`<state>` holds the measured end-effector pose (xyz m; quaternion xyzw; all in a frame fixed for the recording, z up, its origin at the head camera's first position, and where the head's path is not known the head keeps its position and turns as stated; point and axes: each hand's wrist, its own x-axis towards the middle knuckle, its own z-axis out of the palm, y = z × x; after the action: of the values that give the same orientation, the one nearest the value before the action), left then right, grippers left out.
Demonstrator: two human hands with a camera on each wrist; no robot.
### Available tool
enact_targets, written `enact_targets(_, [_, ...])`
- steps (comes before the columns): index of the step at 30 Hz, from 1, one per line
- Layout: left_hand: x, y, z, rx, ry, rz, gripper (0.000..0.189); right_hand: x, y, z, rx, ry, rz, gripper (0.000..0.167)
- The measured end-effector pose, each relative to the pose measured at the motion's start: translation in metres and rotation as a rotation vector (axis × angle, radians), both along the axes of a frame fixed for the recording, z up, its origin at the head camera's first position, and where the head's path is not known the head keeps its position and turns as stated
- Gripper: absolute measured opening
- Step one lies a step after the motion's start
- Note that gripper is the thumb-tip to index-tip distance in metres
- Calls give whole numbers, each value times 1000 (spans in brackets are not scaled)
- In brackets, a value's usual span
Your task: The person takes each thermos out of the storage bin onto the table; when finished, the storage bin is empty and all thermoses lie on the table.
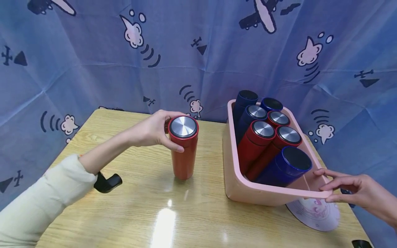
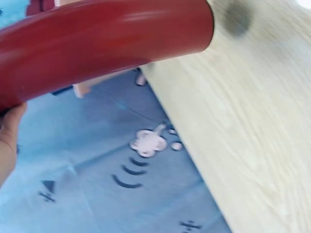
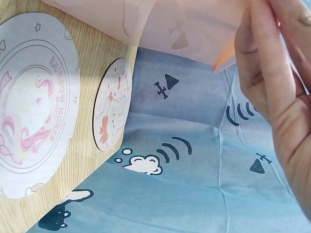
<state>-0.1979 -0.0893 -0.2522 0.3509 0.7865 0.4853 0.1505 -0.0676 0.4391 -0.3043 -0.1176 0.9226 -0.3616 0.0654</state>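
Left hand: fingers clamped round red bottle near lid; right hand: fingers pinching pink bin rim, near right corner.
Bottle just above worktop, left of bin; seven red and blue bottles inside. Round mat at near right; patterned curtain, far.

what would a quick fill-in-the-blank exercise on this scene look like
1. The bottle in the left hand is coloured ____.
2. The right hand holds the bin, whose colour is ____.
3. Inside the bin are ____ red bottles.
4. The larger disc reads "RAINBOW ____".

Missing words: red; pink; three; HORSE
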Motion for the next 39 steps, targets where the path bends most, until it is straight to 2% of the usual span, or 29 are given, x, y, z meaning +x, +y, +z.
enact_targets(7, [-17,-4,-19,-10,-56,-123,72,1,5,-2,-36,-45,-2,20])
enact_targets(10, [-23,-3,-24,-10,-64,-153,73,1,5,-2,-40,-44,-7,19])
enact_targets(14, [-32,0,-26,-20,-40,-174,72,1,6,-2,-32,-40,-17,18])
enact_targets(28, [-66,17,-34,-21,-33,-146,72,5,5,0,-94,-37,8,22])
enact_targets(39, [-92,32,-34,-14,-37,-126,76,4,7,-1,-66,-41,-16,20])
